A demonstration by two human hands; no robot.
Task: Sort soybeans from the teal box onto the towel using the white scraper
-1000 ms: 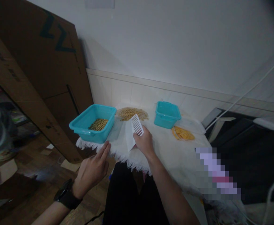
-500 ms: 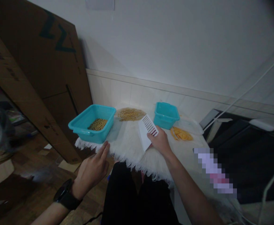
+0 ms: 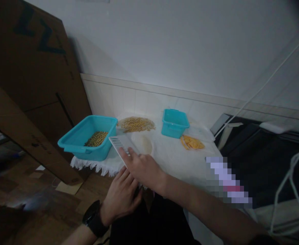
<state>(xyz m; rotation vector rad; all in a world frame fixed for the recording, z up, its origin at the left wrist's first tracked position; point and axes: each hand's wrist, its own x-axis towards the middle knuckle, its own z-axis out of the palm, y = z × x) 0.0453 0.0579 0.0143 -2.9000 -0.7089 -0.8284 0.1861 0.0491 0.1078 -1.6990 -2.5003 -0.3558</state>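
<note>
At lower centre, right hand (image 3: 143,170) has swung its gripped slotted scoop (image 3: 119,143) beside the bean bin (image 3: 73,142); left hand (image 3: 121,197) open, empty.

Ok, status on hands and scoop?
Right hand gripping scoop, tip by bean bin. Left hand open beneath it, empty. Nothing in the way.

Dim, cool light. Plain white wall (image 3: 164,44) above a band of pale tiles (image 3: 139,100). Large brown cardboard sheets (image 3: 29,75) lean at left, with dark marker writing near the top. Wood-plank floor (image 3: 32,190) below. At right, a white cable (image 3: 262,85) slants down the wall to a dark surface (image 3: 272,163).
</note>
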